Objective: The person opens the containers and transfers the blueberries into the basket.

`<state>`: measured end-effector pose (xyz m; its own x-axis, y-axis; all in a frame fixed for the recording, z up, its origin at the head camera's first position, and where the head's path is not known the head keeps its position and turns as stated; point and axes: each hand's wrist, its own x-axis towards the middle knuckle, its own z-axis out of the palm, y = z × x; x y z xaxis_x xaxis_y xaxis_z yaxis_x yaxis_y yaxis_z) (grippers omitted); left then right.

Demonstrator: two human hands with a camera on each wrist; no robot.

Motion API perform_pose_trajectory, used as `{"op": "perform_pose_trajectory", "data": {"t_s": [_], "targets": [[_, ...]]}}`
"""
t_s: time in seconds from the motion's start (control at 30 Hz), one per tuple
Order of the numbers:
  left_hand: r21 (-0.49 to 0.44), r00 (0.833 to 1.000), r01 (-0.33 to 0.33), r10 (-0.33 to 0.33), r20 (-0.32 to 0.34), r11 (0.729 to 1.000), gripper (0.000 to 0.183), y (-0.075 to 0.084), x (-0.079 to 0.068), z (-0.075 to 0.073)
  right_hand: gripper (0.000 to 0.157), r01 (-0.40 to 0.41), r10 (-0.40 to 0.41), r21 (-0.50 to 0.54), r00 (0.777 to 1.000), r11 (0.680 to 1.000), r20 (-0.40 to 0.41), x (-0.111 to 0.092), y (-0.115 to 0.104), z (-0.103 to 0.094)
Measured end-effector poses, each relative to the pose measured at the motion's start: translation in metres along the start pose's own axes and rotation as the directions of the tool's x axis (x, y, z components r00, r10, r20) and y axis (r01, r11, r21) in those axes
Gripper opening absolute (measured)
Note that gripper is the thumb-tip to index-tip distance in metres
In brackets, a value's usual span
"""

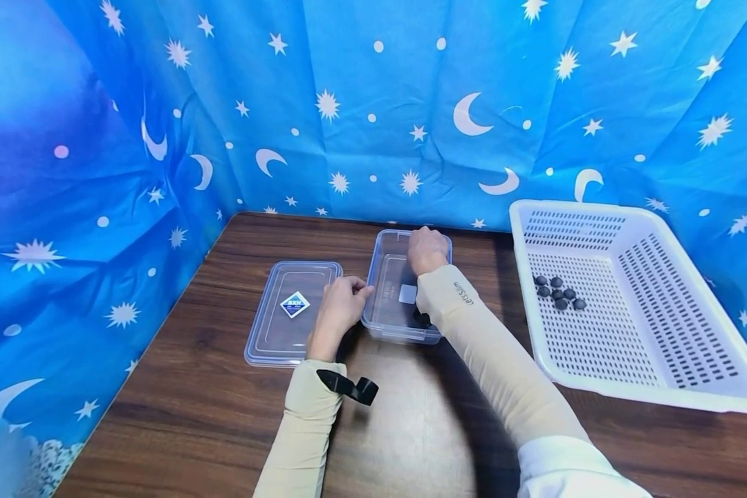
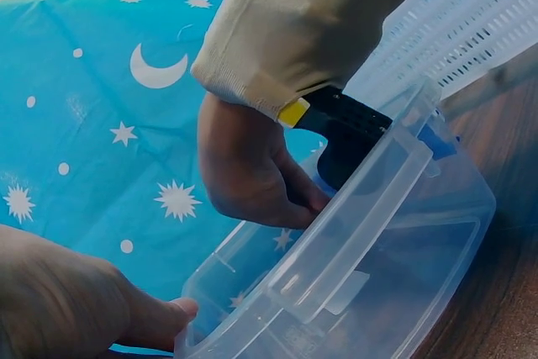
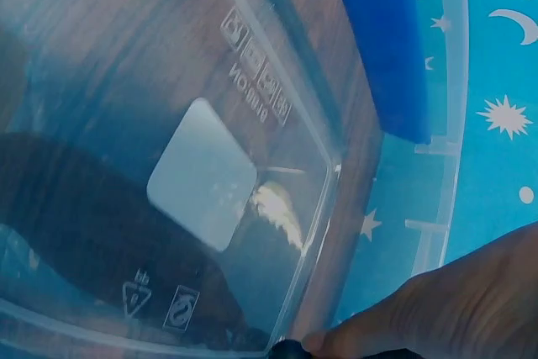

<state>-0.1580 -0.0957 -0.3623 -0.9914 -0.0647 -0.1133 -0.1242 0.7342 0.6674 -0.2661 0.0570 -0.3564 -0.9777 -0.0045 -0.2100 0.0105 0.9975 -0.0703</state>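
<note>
A clear plastic container (image 1: 384,277) with a bluish rim stands open on the table. My right hand (image 1: 427,250) reaches into its far right corner. In the right wrist view, the fingers pinch a small dark ball (image 3: 290,349), mostly cut off by the frame edge, low by the container's corner. At the near left rim, my left hand (image 1: 341,304) holds the container's edge; its thumb (image 2: 183,308) lies against the rim in the left wrist view, and its other fingers are partly hidden. A white square label (image 3: 203,176) shows on the container floor.
A clear lid (image 1: 274,297) with a blue-and-white sticker (image 1: 295,304) lies left of the container, beside my left hand. On the right stands a white perforated basket (image 1: 629,391) with several dark balls (image 1: 560,293) inside. A blue patterned curtain (image 1: 373,138) hangs behind the table.
</note>
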Motion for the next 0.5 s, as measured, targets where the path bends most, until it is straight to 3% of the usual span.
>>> {"op": "perform_pose_trajectory", "data": {"t_s": [0.5], "targets": [[0.013,1.000,0.004,-0.004,0.000,1.000,0.021,0.0030,-0.0027,-0.0013,0.025,0.037,-0.038,-0.024,0.999,0.999,-0.037,-0.0017,0.0055,0.0054]]}}
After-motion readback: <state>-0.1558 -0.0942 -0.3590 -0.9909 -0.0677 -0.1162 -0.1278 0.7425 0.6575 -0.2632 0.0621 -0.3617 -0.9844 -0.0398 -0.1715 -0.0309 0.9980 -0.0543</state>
